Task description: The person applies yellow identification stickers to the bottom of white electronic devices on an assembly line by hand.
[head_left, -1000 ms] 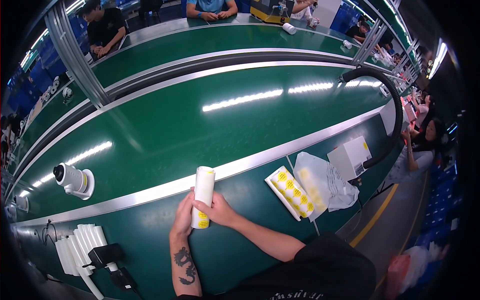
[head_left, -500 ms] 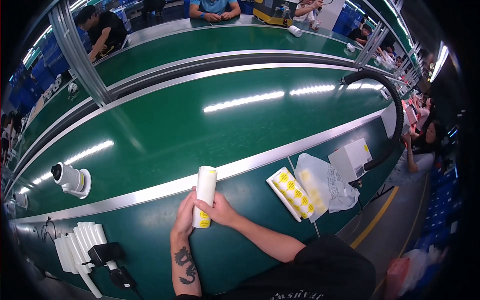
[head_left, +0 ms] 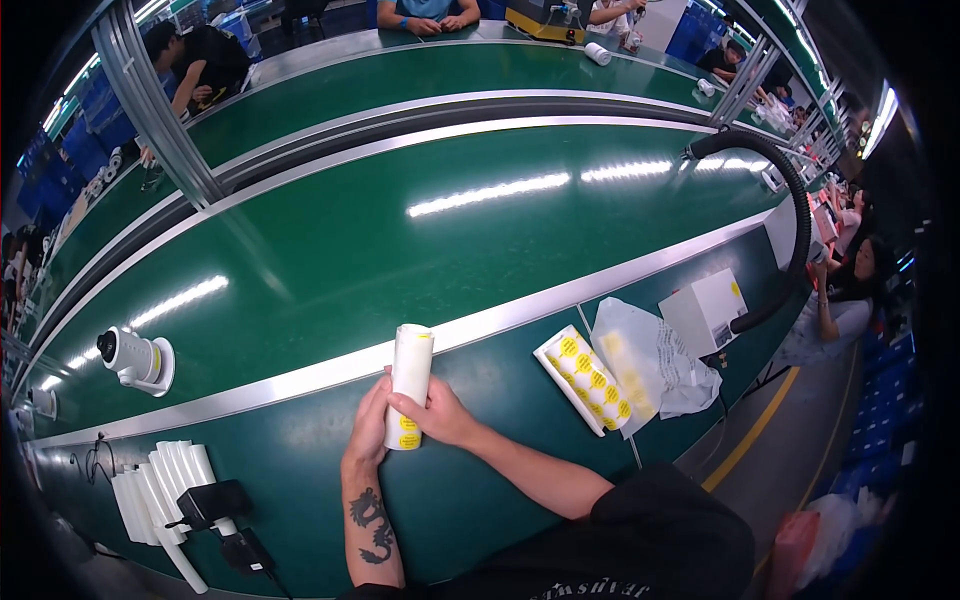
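Note:
A rolled-up white sticker sheet (head_left: 412, 365) stands nearly upright between my two hands, with round yellow stickers showing at its lower end. My left hand (head_left: 371, 420) is wrapped round its left side. From the right, my right hand (head_left: 440, 412) closes on it, thumb laid across the front. The roll's top end reaches over the metal edge strip of the workbench. To the right of my hands lies another white sheet of yellow round stickers (head_left: 587, 382), partly curled, beside a crumpled clear plastic bag (head_left: 655, 365).
A white camera (head_left: 137, 360) stands on the green belt (head_left: 350, 270) at left. Several white rolls (head_left: 165, 490) and black power adapters (head_left: 212, 504) lie on the bench's left. At right are a white box (head_left: 702, 310) and a black flexible hose (head_left: 800, 215). Other people work beyond.
The roll and both hands have risen slightly, with the grip unchanged. On the belt, the white camera sits a little farther left. A white cylinder on the far belt has shifted slightly right.

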`<move>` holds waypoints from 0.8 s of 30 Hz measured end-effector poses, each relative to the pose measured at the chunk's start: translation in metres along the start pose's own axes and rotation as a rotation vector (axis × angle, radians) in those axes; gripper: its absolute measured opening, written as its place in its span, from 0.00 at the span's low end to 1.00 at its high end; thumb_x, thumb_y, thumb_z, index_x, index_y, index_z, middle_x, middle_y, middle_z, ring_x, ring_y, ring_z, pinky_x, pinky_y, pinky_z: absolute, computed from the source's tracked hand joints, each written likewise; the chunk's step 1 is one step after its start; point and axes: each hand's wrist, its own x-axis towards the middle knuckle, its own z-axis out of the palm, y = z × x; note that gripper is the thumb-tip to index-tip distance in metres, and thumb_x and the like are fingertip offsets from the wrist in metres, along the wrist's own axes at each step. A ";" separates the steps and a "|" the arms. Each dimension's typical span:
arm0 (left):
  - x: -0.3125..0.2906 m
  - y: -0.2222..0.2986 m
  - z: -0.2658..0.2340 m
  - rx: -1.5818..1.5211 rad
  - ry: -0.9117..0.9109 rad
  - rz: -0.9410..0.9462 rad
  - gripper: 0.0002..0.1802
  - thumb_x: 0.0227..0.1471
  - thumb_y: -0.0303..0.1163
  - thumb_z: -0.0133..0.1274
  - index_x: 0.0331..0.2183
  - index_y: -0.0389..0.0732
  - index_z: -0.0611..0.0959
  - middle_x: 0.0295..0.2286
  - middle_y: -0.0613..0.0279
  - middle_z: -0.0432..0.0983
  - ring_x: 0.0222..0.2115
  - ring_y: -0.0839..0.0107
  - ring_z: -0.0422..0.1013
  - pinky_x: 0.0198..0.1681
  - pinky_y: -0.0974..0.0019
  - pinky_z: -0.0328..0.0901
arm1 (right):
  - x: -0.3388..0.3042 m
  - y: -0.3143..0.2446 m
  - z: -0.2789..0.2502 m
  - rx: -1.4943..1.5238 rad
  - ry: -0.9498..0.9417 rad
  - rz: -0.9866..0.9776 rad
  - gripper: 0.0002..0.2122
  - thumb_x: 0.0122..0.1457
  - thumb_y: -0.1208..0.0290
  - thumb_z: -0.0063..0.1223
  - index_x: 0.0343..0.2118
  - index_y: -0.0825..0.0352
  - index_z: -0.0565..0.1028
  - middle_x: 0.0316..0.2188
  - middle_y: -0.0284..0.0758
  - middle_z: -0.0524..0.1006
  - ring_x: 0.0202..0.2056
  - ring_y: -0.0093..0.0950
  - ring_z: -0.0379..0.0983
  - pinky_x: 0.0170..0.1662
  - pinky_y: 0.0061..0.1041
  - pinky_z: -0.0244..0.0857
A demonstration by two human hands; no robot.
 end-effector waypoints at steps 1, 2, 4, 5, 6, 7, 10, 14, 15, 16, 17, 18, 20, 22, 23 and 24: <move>0.000 0.000 -0.001 0.007 -0.008 -0.005 0.21 0.58 0.41 0.35 0.45 0.35 0.69 0.38 0.60 0.70 0.36 0.76 0.67 0.40 0.73 0.62 | 0.000 0.001 0.000 0.009 -0.004 -0.005 0.19 0.56 0.67 0.49 0.47 0.73 0.65 0.39 0.38 0.72 0.41 0.24 0.69 0.43 0.24 0.63; -0.001 0.000 0.000 0.007 -0.008 -0.006 0.21 0.58 0.41 0.35 0.45 0.35 0.69 0.38 0.60 0.70 0.36 0.76 0.67 0.40 0.73 0.62 | 0.000 0.001 0.000 0.010 -0.003 -0.005 0.19 0.56 0.67 0.49 0.47 0.73 0.65 0.39 0.38 0.72 0.41 0.24 0.69 0.43 0.24 0.63; -0.001 0.002 0.003 -0.017 0.002 -0.010 0.21 0.58 0.41 0.36 0.45 0.35 0.69 0.38 0.61 0.70 0.36 0.76 0.67 0.40 0.74 0.62 | 0.000 0.001 0.001 0.003 0.010 -0.015 0.19 0.56 0.67 0.49 0.47 0.73 0.65 0.39 0.38 0.72 0.41 0.24 0.69 0.43 0.24 0.63; -0.001 0.002 0.003 -0.016 0.003 -0.010 0.21 0.58 0.41 0.36 0.45 0.35 0.69 0.38 0.61 0.70 0.36 0.76 0.67 0.40 0.74 0.62 | 0.000 0.002 0.001 0.004 0.009 -0.015 0.19 0.56 0.67 0.49 0.47 0.73 0.65 0.39 0.38 0.72 0.41 0.24 0.69 0.43 0.24 0.63; -0.001 0.002 0.003 -0.023 0.009 -0.012 0.21 0.58 0.41 0.36 0.45 0.35 0.69 0.38 0.61 0.70 0.36 0.76 0.67 0.40 0.74 0.62 | 0.000 0.002 0.000 -0.007 0.007 -0.012 0.19 0.56 0.67 0.49 0.47 0.73 0.65 0.39 0.38 0.72 0.41 0.24 0.69 0.43 0.24 0.63; -0.001 0.001 0.003 -0.030 0.016 -0.014 0.21 0.58 0.41 0.36 0.45 0.35 0.69 0.38 0.61 0.70 0.36 0.76 0.67 0.40 0.74 0.62 | 0.000 0.002 0.000 -0.017 0.005 -0.008 0.19 0.56 0.67 0.49 0.47 0.73 0.65 0.39 0.38 0.72 0.41 0.24 0.69 0.43 0.24 0.64; 0.001 -0.002 0.000 -0.025 0.012 -0.013 0.21 0.58 0.41 0.35 0.45 0.35 0.69 0.37 0.61 0.70 0.36 0.76 0.67 0.40 0.74 0.62 | -0.001 -0.003 -0.002 0.026 -0.044 0.059 0.20 0.56 0.69 0.48 0.49 0.74 0.63 0.44 0.39 0.69 0.45 0.25 0.65 0.48 0.24 0.60; 0.000 -0.002 0.000 -0.018 -0.004 -0.007 0.21 0.58 0.41 0.35 0.46 0.35 0.69 0.37 0.61 0.70 0.36 0.76 0.67 0.40 0.73 0.62 | 0.000 0.001 -0.002 0.003 -0.041 0.047 0.20 0.56 0.69 0.48 0.49 0.74 0.63 0.44 0.39 0.69 0.46 0.25 0.65 0.48 0.24 0.60; 0.001 -0.003 -0.001 -0.001 -0.002 -0.004 0.21 0.57 0.40 0.35 0.47 0.35 0.68 0.38 0.60 0.70 0.37 0.74 0.68 0.40 0.72 0.63 | 0.000 0.002 0.000 0.000 -0.009 0.004 0.19 0.56 0.68 0.48 0.47 0.74 0.64 0.41 0.39 0.71 0.43 0.25 0.67 0.45 0.24 0.62; 0.001 -0.003 -0.002 0.016 0.001 -0.001 0.22 0.56 0.40 0.35 0.48 0.36 0.67 0.39 0.60 0.70 0.37 0.73 0.69 0.40 0.71 0.64 | -0.001 0.002 0.002 -0.003 0.022 -0.039 0.18 0.55 0.68 0.49 0.46 0.73 0.65 0.38 0.38 0.73 0.40 0.24 0.69 0.42 0.24 0.64; 0.001 -0.003 -0.002 0.016 0.002 -0.005 0.22 0.56 0.40 0.35 0.48 0.36 0.67 0.39 0.60 0.70 0.37 0.73 0.69 0.40 0.71 0.64 | 0.000 0.003 0.001 -0.001 0.024 -0.036 0.18 0.55 0.68 0.49 0.46 0.73 0.65 0.38 0.38 0.73 0.40 0.24 0.69 0.42 0.24 0.64; 0.001 -0.002 -0.001 0.017 0.006 -0.007 0.22 0.56 0.40 0.35 0.48 0.36 0.67 0.39 0.60 0.70 0.37 0.73 0.69 0.40 0.71 0.64 | 0.000 0.003 0.000 -0.010 0.017 -0.031 0.18 0.55 0.68 0.49 0.46 0.73 0.65 0.38 0.38 0.73 0.40 0.25 0.69 0.43 0.24 0.64; 0.002 0.000 0.001 0.018 0.013 -0.012 0.22 0.56 0.39 0.36 0.48 0.36 0.67 0.39 0.60 0.70 0.37 0.73 0.69 0.40 0.71 0.64 | 0.001 0.002 -0.002 -0.017 0.010 -0.021 0.18 0.55 0.69 0.49 0.46 0.73 0.65 0.38 0.38 0.72 0.40 0.25 0.69 0.43 0.24 0.64; 0.001 0.004 0.003 -0.034 -0.001 -0.021 0.21 0.58 0.40 0.35 0.46 0.35 0.69 0.37 0.61 0.70 0.36 0.76 0.67 0.39 0.73 0.63 | 0.002 -0.003 -0.002 0.017 -0.045 0.056 0.20 0.56 0.69 0.49 0.49 0.74 0.63 0.44 0.39 0.69 0.46 0.25 0.66 0.48 0.25 0.60; -0.001 0.003 0.003 -0.034 0.008 -0.018 0.21 0.58 0.40 0.35 0.46 0.35 0.69 0.37 0.61 0.70 0.36 0.76 0.67 0.39 0.73 0.63 | 0.001 -0.002 -0.003 0.021 -0.054 0.058 0.20 0.56 0.69 0.49 0.49 0.74 0.63 0.44 0.39 0.69 0.46 0.25 0.66 0.48 0.25 0.60; 0.000 0.003 0.003 -0.018 0.006 -0.014 0.21 0.58 0.40 0.35 0.46 0.35 0.68 0.38 0.60 0.70 0.37 0.75 0.68 0.39 0.73 0.63 | 0.001 0.000 -0.003 0.015 -0.040 0.050 0.20 0.56 0.69 0.49 0.49 0.73 0.63 0.44 0.39 0.69 0.45 0.25 0.66 0.48 0.24 0.60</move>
